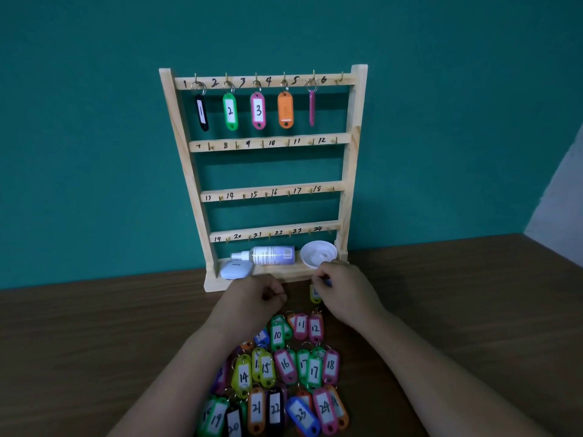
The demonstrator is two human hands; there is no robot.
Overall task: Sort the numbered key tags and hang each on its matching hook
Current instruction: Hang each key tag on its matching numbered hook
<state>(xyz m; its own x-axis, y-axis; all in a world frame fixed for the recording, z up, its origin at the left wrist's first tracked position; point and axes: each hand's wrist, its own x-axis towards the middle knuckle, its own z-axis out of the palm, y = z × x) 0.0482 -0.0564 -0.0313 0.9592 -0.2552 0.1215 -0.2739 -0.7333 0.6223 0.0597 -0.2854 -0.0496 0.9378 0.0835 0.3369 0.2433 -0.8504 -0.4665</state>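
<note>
Rack (350, 165) entry: hooks 1–5 filled, 6–24 bare; I log my right grip (347, 291) pinching a yellow tag (315, 294) at the heap's 12 o'clock, left grip (252, 299) curled with contents untellable, remaining tags (285, 364) on the tabletop (94, 342) at 6 o'clock.

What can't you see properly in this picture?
Head view:
- Yellow tag in the right hand: number blurred, partly behind fingers.
- Orange tag: no number showing.
- Pink tag on hook 5: edge-on, no number visible.
- Left hand: curled fingers hide whether it holds anything.
- Tag 20: cut off by the bottom edge.
</note>
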